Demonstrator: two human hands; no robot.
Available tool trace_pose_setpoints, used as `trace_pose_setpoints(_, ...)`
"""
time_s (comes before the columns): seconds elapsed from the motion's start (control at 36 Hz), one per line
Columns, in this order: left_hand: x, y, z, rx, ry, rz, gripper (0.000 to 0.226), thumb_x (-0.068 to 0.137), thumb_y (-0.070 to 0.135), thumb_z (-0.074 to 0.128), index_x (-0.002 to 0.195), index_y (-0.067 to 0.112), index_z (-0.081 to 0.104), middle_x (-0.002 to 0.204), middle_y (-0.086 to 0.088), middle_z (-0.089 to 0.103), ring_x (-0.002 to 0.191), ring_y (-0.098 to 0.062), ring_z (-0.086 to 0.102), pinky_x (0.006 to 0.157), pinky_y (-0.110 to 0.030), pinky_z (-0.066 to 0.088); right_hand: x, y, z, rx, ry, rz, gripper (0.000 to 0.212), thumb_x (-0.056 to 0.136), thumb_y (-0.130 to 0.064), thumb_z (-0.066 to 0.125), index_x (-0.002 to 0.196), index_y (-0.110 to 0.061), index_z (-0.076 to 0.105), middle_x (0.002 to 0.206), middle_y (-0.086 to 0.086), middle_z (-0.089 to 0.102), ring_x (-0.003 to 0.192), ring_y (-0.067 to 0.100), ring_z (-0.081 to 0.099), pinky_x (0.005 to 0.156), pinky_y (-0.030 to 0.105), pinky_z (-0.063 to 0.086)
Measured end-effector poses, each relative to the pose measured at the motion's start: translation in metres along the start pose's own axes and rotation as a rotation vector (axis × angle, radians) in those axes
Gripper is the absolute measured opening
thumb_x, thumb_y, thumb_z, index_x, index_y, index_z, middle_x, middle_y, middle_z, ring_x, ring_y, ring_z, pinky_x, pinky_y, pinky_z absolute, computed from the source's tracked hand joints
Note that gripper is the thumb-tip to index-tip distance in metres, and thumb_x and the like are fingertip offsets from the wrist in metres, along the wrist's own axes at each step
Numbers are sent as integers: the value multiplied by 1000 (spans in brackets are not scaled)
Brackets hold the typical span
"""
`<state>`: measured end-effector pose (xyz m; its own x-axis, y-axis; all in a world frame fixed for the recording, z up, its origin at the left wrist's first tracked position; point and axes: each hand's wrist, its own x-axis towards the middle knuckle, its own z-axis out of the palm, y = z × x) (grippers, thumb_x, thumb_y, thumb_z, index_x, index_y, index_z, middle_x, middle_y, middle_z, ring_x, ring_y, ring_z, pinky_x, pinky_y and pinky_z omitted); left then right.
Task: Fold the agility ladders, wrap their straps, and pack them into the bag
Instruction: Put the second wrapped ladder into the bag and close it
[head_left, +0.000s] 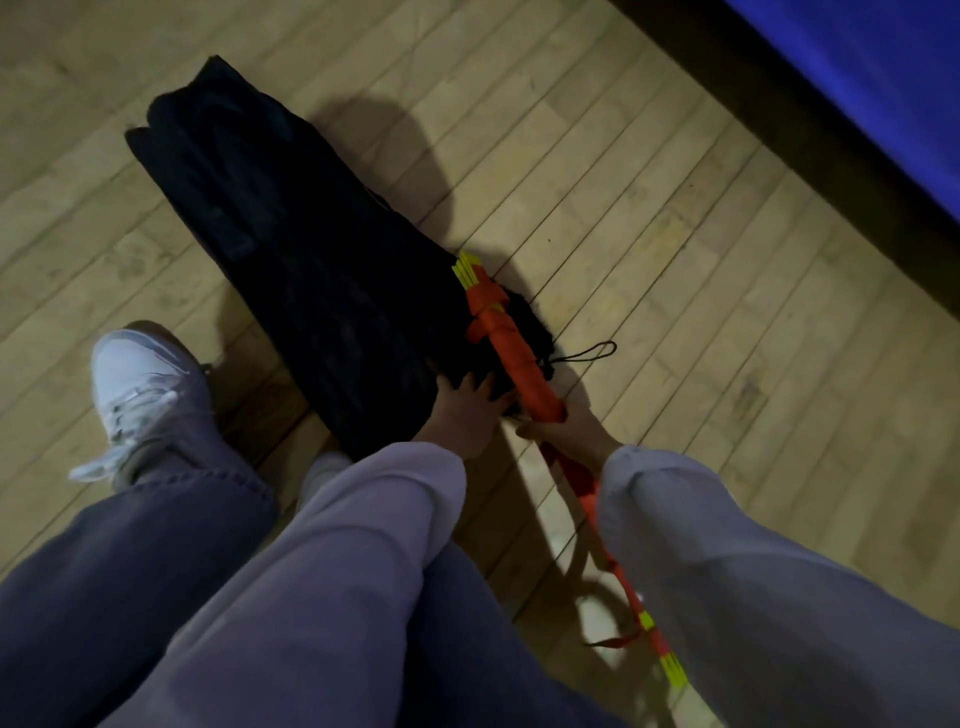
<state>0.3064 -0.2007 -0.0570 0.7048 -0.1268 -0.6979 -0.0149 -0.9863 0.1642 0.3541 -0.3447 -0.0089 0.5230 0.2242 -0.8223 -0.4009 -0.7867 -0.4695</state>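
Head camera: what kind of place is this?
Probably a gym or sports hall: pale wood-strip floor, a blue mat-like surface at the edge, and a bundled agility ladder by a black bag.

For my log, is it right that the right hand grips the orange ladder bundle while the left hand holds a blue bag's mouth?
Not quite: the head view shows the bag is black, not blue. The right hand does grip the orange ladder bundle while the left hand holds the bag's mouth.
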Motion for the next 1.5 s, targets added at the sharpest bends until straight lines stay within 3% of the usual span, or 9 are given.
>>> trace_pose_setpoints(0.14,-6,-13,0,-84,29,-285,66,96,55,39,148,18,21,145,-16,37,129,-40,39,107,-57,25,4,10,4,4,4,33,32,84,-9,73,106,-8,51,77,2,56,64,17,54,46,9,42)
trace_pose_setpoints(0.31,-14,-32,-2,37,100,-328,26,88,17,55,114,19,53,111,-5,63,113,-28,48,104,-44,27,5,13,9,9,-44,69,26,86,-7,70,106,-4,52,68,3,55,39,4,53,39,12,42)
trace_pose_setpoints(0.56,-28,-48,-26,-942,540,-378,19,91,12,58,109,6,64,109,-9,66,102,-27,60,76,-31,44,-7,15,16,0,-14,34,26,85,-13,71,104,-8,55,68,3,60,54,14,57,59,24,47)
trace_pose_setpoints(0.64,-45,-54,-52,-1093,614,-434,24,86,0,57,109,4,50,95,-6,57,86,-21,55,65,-30,39,-20,10,14,20,-10,7,23,86,-14,71,102,-8,55,67,3,61,54,14,58,62,25,48)
trace_pose_setpoints(0.72,-63,-60,-70,-983,554,-380,17,81,-9,47,86,7,51,78,-3,53,76,-22,52,54,-27,34,-35,3,10,40,-1,-15,28,85,-16,72,106,-9,54,67,3,62,53,14,59,64,27,49)
trace_pose_setpoints(0.89,-95,-70,-90,-796,586,-365,32,78,-11,51,101,4,68,113,-12,63,105,-28,57,75,-27,39,-60,-12,2,74,23,-52,27,85,-15,72,103,-10,53,64,3,60,49,13,57,63,26,48)
trace_pose_setpoints(1.17,-126,-97,-117,-754,682,-421,16,74,-7,61,82,7,59,102,-14,59,96,-31,55,71,-33,38,-88,-45,-1,97,-74,-144,30,82,1,68,106,-6,52,70,5,57,46,8,55,42,17,43)
trace_pose_setpoints(1.31,-133,-104,-121,-731,655,-427,43,79,-11,55,119,-1,63,127,-16,51,117,-32,50,92,-32,40,-92,-51,2,59,-122,-166,29,83,0,67,107,-6,53,73,3,56,54,10,55,45,15,44)
trace_pose_setpoints(1.5,-138,-109,-127,-781,707,-438,56,81,-8,58,136,-2,48,138,-12,40,117,-33,49,94,-36,44,-94,-51,6,-19,-151,-154,26,84,3,63,105,-8,52,69,3,55,47,6,55,43,15,44)
